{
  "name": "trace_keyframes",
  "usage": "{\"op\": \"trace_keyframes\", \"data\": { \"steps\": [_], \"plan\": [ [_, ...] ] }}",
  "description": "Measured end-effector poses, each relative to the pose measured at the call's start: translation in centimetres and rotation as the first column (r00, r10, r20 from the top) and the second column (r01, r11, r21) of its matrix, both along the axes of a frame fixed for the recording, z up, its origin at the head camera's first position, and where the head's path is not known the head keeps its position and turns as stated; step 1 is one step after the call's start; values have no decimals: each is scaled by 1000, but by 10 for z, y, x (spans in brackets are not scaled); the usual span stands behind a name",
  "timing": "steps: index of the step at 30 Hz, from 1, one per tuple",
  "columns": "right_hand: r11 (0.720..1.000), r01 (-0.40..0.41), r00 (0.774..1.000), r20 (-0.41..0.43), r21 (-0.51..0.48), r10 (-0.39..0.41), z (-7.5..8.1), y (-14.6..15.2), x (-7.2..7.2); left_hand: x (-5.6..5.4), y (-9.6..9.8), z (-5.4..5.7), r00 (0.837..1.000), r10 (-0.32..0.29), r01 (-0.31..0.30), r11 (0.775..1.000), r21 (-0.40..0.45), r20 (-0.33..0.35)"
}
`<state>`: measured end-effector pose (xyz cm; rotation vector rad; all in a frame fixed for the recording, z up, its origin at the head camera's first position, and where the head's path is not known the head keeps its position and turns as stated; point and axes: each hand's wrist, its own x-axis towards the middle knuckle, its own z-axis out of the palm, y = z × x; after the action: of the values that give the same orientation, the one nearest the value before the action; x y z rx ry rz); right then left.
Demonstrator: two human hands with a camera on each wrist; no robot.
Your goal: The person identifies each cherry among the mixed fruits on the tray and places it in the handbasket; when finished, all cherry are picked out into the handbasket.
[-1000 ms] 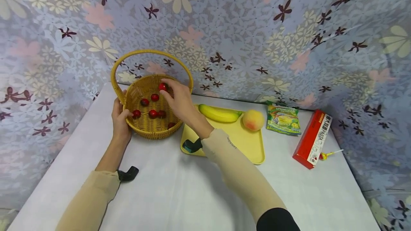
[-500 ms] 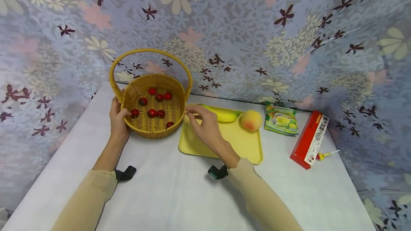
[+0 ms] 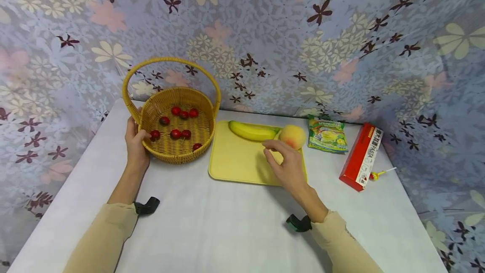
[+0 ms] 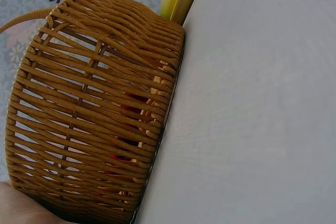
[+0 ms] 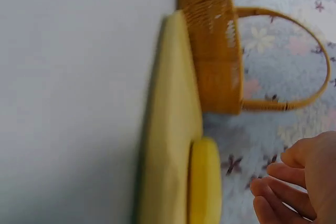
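Left hand (image 3: 135, 140) gripping rim of round woven wicker basket (image 3: 178, 148) (small red fruits (image 3: 175, 133) inside). Right hand (image 3: 289, 164) empty, fingers loosely curled, over yellow plastic tray (image 3: 235, 161), just beside round peach (image 3: 292, 136).

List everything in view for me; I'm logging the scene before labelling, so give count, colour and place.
wicker basket: 1, tan, with hoop handle, back left of table
cherries: about 8, red, inside the basket
tray: 1, pale yellow, right of the basket
banana: 1, yellow, far edge of the tray
peach: 1, orange-pink, tray's far right corner
snack packet: 1, green, right of the tray
box: 1, red and white, right of the packet
lollipop: 1, yellow and red, beside the box
table: 1, white cloth
backdrop: 1, floral, behind the table
left hand: grips the basket's rim
right hand: over the tray near the peach, holding nothing
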<state>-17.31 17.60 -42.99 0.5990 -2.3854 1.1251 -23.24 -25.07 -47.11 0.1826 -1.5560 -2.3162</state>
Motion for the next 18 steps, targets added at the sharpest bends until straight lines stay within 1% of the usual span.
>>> {"op": "trace_keyframes", "data": {
  "steps": [2, 4, 6, 9, 11, 14, 18],
  "plan": [
    [999, 46, 999, -14, 26, -45, -3, 19, 10, 0, 1, -1, 1000, 3, -3, 1000, 9, 9],
    [995, 93, 996, -7, 33, -93, -5, 36, 20, 0, 1, -1, 1000, 4, -4, 1000, 18, 8],
    [989, 140, 990, 5, 39, -140, -7, 51, 30, -1, 1, -2, 1000, 2, -2, 1000, 21, 3],
    [978, 204, 979, 17, 51, -205, -11, 71, 41, -1, 2, -2, 1000, -2, 2, 1000, 14, 0],
    [968, 245, 969, 17, 62, -246, -13, 81, 45, -1, 1, -2, 1000, -2, 2, 1000, 6, 5],
    [953, 298, 954, 26, 58, -300, -18, 93, 47, 0, 1, -2, 1000, 0, 0, 1000, 9, 13],
    [942, 331, 942, 36, 56, -334, -25, 101, 46, -1, 1, -2, 1000, 1, -1, 1000, 11, 12]
  ]
}}
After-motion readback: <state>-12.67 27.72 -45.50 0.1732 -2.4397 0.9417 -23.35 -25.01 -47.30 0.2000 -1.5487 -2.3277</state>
